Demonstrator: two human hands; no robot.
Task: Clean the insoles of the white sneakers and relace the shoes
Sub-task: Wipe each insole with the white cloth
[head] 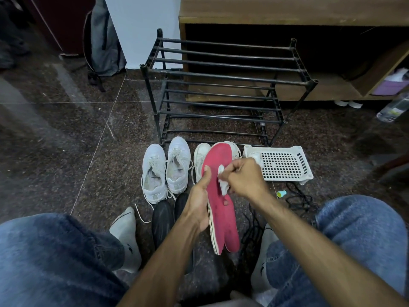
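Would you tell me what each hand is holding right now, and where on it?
The left hand grips the stacked red insoles along their left edge, near mid-length. The right hand pinches a crumpled white wipe against the top insole.

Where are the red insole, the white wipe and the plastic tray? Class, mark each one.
insole (218,173): head view, bare red top face.
wipe (223,186): head view, crumpled part below the right hand.
tray (281,165): head view, perforated base.
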